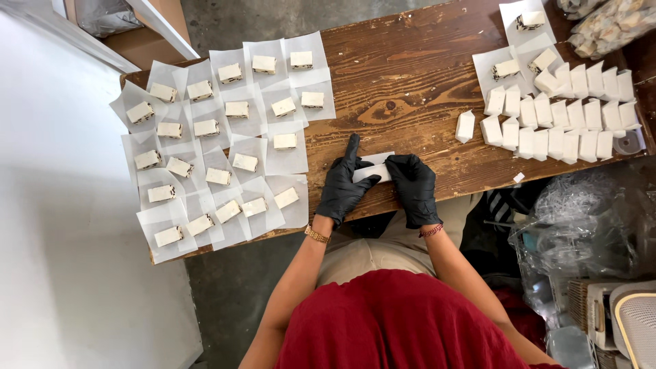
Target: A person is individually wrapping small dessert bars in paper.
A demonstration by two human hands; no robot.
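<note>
Well, starting far out beyond my left hand, I see the unwrapped blocks [206, 128] laid out in rows, each small cream block on its own square of white paper [295, 213], the squares overlapping and covering that whole end of the wooden table [403, 75]; the nearest of them, a block [286, 197] lying at a slant, sits just outside my left wrist; my left hand [344, 184], in a black glove, rests on the table near its front edge with the forefinger stretched straight away from me and the other fingers curled against the end of the half-wrapped block [374, 169]; a gold bracelet [316, 235] rings that wrist; the half-wrapped block lies between my two hands, touching both, with a flap of its white paper standing up on the far side; my right hand [414, 186], gloved in black too, is closed over the block's other end, fingers bent down on the paper; a red thread band [431, 231] is on that wrist; further out past my right hand, well apart from it, one wrapped piece [465, 126] stands alone, then the wrapped pieces [567, 123] stand packed upright in rows toward the table's far right corner; beyond those, three more bare blocks [506, 69] lie on paper; a clear bag [611, 27] sits at the top corner.
</note>
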